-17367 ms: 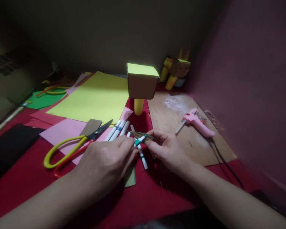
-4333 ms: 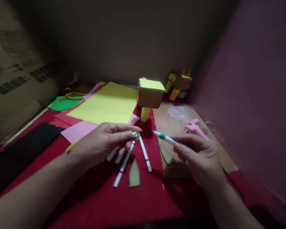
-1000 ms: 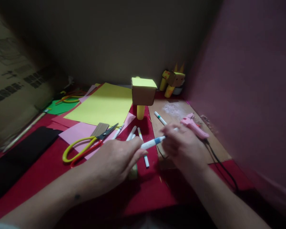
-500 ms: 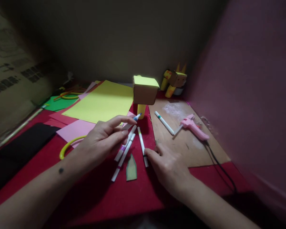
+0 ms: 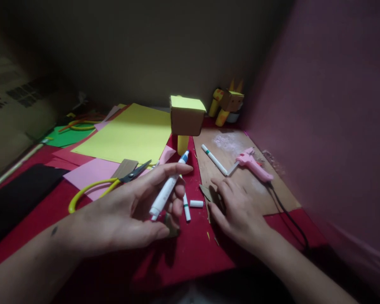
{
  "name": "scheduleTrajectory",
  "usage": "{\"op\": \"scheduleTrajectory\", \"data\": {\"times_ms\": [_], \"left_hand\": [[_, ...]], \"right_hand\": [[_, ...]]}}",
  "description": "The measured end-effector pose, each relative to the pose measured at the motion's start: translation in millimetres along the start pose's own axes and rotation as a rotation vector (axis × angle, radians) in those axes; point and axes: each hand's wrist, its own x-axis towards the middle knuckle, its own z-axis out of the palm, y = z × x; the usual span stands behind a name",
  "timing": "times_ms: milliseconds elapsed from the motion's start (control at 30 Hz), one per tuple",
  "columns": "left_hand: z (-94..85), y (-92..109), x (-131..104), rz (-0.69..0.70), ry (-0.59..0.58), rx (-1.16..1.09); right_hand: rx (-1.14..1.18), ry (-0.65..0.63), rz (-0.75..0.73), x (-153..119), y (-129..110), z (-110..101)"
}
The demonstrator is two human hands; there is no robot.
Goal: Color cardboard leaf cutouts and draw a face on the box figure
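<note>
My left hand (image 5: 126, 211), palm turned partly up, holds a white marker (image 5: 166, 192) with a blue section at its far end. Its fingers curl under the marker. Below the left fingers lies a cardboard piece (image 5: 173, 228), mostly hidden. Another white marker (image 5: 186, 207) with a green band lies just past the fingertips, beside a loose white cap (image 5: 196, 204). My right hand (image 5: 237, 207) is closed around a small brownish cardboard piece (image 5: 205, 192) at the edge of the cardboard sheet (image 5: 281, 198); its fingers hide most of that piece.
Yellow-handled scissors (image 5: 114, 183) lie left on pink paper (image 5: 85, 175), near yellow paper (image 5: 126, 135). A cardboard box figure (image 5: 186, 120) stands ahead; a horned one (image 5: 231, 103) is farther back. A pink glue gun (image 5: 255, 164) with a cord and a green-banded marker (image 5: 214, 159) rest at right.
My left hand has turned palm up with the marker across it. My right hand has left the marker at its fingertips and moved right to the cardboard piece. Purple-banded markers no longer show.
</note>
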Motion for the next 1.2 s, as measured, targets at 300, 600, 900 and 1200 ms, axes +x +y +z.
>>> {"op": "scheduleTrajectory", "data": {"times_ms": [300,600,900,1200], "left_hand": [[-8.3,-11,6,0.097,0.324,0.097],[-7.8,-8,6,0.133,0.609,0.170],[5.9,-1,-3,0.149,0.672,0.151],[14.7,1,-4,0.145,0.710,0.240]], "right_hand": [[-0.036,-0.311,0.189,26,-15,-17],[0.198,-0.373,0.302,35,-16,-26],[1.607,-0.296,0.533,56,-28,-13],[1.582,-0.144,0.594,55,-33,-3]]}}
